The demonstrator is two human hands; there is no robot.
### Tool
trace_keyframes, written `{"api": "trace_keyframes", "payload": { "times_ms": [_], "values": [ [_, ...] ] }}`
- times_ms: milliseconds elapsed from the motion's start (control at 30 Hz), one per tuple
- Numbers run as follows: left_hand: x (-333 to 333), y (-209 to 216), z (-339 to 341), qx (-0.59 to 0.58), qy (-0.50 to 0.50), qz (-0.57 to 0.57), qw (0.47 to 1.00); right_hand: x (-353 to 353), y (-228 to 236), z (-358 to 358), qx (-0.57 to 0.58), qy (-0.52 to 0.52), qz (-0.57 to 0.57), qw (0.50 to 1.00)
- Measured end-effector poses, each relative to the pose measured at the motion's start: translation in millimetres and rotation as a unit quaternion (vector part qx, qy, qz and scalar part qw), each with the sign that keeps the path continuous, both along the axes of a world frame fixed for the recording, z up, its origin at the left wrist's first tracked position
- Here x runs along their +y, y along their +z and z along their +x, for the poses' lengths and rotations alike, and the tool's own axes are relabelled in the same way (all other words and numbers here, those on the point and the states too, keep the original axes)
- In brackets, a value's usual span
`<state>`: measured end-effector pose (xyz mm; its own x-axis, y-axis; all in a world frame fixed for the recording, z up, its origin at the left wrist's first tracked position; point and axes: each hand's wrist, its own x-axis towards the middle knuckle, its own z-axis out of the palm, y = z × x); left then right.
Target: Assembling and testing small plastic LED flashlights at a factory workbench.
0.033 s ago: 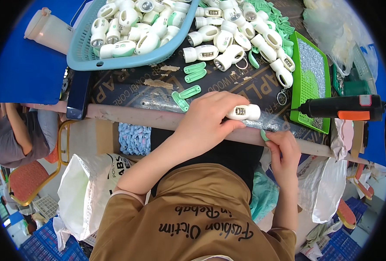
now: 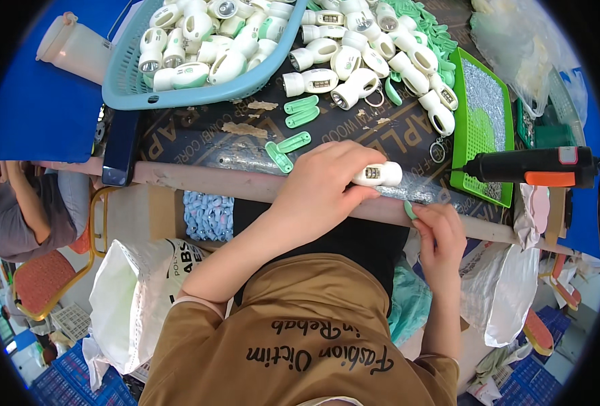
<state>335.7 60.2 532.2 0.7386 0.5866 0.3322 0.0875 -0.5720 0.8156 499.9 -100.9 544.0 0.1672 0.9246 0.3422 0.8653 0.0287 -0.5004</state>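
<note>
My left hand [image 2: 328, 177] grips a small white flashlight [image 2: 379, 174] at the table's front edge. Its head points right, and an open battery slot with metal contacts faces up. Just right of it and lower, my right hand [image 2: 440, 233] pinches a small green plastic cover [image 2: 409, 210] between thumb and fingertips. The cover and the flashlight are apart. Beyond my left hand lie loose green covers [image 2: 288, 142] in two small groups. Further back is a heap of white flashlights [image 2: 347, 62], some with uncovered slots.
A blue basket [image 2: 198, 101] full of flashlights stands back left, beside a dark phone-like slab [image 2: 122, 149]. At right, a green tray [image 2: 458, 115] holds many small metal pieces. A black electric screwdriver [image 2: 530, 166] with an orange switch juts over it. Another person [image 2: 32, 210] sits at far left.
</note>
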Motion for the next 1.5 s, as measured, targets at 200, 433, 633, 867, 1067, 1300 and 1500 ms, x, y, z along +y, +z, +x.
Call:
{"api": "trace_keyframes", "payload": {
  "times_ms": [200, 433, 633, 867, 1067, 1300, 1500],
  "values": [
    [0, -3, -7, 0.012, -0.003, -0.050, 0.999, 2, 2, -6, -0.021, -0.056, -0.006, 0.998],
    [2, -4, -7, 0.013, -0.017, -0.101, 0.995, 42, 27, -16, 0.033, 0.063, 0.117, 0.991],
    [2, -4, -8, -0.006, -0.015, -0.099, 0.995, 67, 20, -21, -0.015, 0.119, 0.113, 0.986],
    [3, -1, -7, -0.008, -0.018, -0.081, 0.997, 74, 19, -18, -0.053, 0.149, 0.104, 0.982],
    [0, -4, -5, 0.020, -0.012, -0.078, 0.997, 75, 11, -9, -0.002, 0.168, 0.069, 0.983],
    [-2, 1, -6, 0.024, -0.015, 0.004, 1.000, 30, 33, 43, 0.025, -0.102, 0.513, 0.852],
    [-4, 1, -4, 0.020, -0.049, 0.003, 0.999, 29, 54, 93, 0.381, 0.036, 0.267, 0.884]
  ]
}}
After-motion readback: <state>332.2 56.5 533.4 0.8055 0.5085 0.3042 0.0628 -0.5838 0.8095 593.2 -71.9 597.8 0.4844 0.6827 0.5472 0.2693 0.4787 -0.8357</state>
